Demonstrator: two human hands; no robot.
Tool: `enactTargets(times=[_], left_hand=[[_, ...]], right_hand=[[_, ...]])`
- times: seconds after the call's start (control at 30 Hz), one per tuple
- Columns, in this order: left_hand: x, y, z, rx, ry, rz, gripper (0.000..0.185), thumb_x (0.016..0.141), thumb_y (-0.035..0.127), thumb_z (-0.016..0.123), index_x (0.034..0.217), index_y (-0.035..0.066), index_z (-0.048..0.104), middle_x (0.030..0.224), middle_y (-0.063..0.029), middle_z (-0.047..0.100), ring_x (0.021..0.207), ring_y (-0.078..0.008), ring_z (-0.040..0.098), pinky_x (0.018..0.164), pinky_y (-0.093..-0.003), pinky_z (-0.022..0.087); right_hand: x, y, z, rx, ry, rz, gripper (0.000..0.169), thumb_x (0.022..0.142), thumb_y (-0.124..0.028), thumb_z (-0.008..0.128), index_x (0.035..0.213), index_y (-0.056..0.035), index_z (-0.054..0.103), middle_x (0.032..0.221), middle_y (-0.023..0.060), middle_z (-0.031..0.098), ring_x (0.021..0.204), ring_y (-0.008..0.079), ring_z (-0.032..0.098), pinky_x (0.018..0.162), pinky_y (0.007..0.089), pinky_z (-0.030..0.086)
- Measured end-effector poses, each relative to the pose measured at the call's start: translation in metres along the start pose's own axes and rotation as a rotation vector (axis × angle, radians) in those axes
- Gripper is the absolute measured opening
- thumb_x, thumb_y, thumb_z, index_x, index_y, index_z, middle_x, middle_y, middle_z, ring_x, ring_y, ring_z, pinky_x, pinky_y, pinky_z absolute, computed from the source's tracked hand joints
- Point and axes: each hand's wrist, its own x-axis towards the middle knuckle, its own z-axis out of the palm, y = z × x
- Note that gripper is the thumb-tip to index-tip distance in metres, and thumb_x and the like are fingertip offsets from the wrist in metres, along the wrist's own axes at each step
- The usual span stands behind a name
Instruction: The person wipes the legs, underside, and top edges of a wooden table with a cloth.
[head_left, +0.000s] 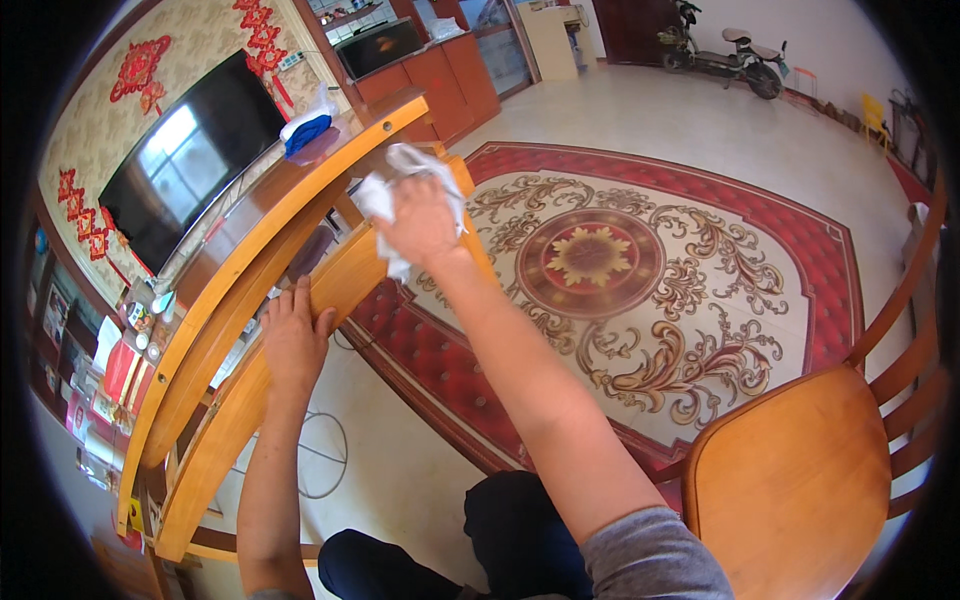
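My right hand (420, 217) presses a crumpled white cloth (377, 196) against the far end of a curved wooden rail (345, 281), near a corner post. The cloth spreads out on both sides of the fingers. Nearer to me, my left hand (296, 322) rests on the same rail, its fingers over the upper edge and the thumb apart. Beside the rail, on the left, runs the light wooden edge (247, 259) of a table-like piece of furniture with a dark, glossy top. The underside of the rail is hidden.
A blue cloth bundle (307, 135) with white plastic lies on the dark top. Bottles, jars and boxes (124, 367) crowd its near left end. A wooden chair (787, 472) stands at right. Beyond are a patterned floor (592, 247), a television (191, 161) and a scooter (731, 60).
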Motion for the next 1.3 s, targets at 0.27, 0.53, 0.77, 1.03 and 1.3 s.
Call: enactTargets(times=[0.27,0.53,0.77,1.03,1.3], left_hand=[[-0.009,-0.008,0.003,-0.114,0.107,0.015,0.055,0.081,0.02,0.071,0.129,0.002,0.051,0.123,-0.0162,0.056,0.111,-0.0328,0.053,0.097,-0.044,0.04],[-0.087,-0.022,-0.026,-0.399,0.328,0.062,0.046,0.077,0.003,0.066,0.121,0.003,0.055,0.127,-0.0178,0.054,0.123,-0.0354,0.05,0.108,-0.0518,0.033],[-0.138,-0.101,-0.036,-0.454,0.657,-0.228,0.036,0.078,-0.002,0.059,0.113,0.005,0.059,0.121,-0.0147,0.059,0.115,-0.0336,0.054,0.102,-0.0474,0.036],[-0.14,-0.164,-0.07,-0.642,0.873,-0.484,0.023,0.083,-0.002,0.054,0.102,0.007,0.064,0.099,-0.0068,0.065,0.093,-0.0235,0.059,0.089,-0.0373,0.038],[-0.147,-0.162,-0.074,-0.77,0.692,-0.369,0.013,0.089,0.001,0.054,0.092,0.005,0.066,0.088,-0.0045,0.067,0.088,-0.0189,0.058,0.082,-0.0318,0.045]], right_hand=[[-0.005,-0.019,-0.008,0.082,0.136,0.017,0.043,0.085,-0.03,0.065,0.104,0.0085,0.065,0.112,0.0199,0.058,0.114,0.037,0.049,0.107,0.0467,0.033],[-0.046,-0.093,-0.001,0.173,0.238,-0.045,0.046,0.081,-0.026,0.069,0.107,0.0108,0.062,0.108,0.023,0.058,0.108,0.0397,0.051,0.111,0.0508,0.03],[-0.089,-0.26,0.001,0.437,0.054,-0.469,0.046,0.074,-0.023,0.073,0.106,0.0076,0.062,0.098,0.019,0.056,0.101,0.0371,0.053,0.098,0.0484,0.041],[-0.098,-0.332,-0.012,0.547,-0.165,-0.663,0.039,0.072,-0.013,0.073,0.106,0.0019,0.063,0.106,0.016,0.062,0.1,0.0359,0.058,0.089,0.0436,0.047],[-0.077,-0.23,-0.026,0.26,-0.256,-0.38,0.037,0.081,-0.014,0.069,0.115,0.0003,0.062,0.11,0.0202,0.064,0.104,0.036,0.062,0.093,0.0426,0.05]])
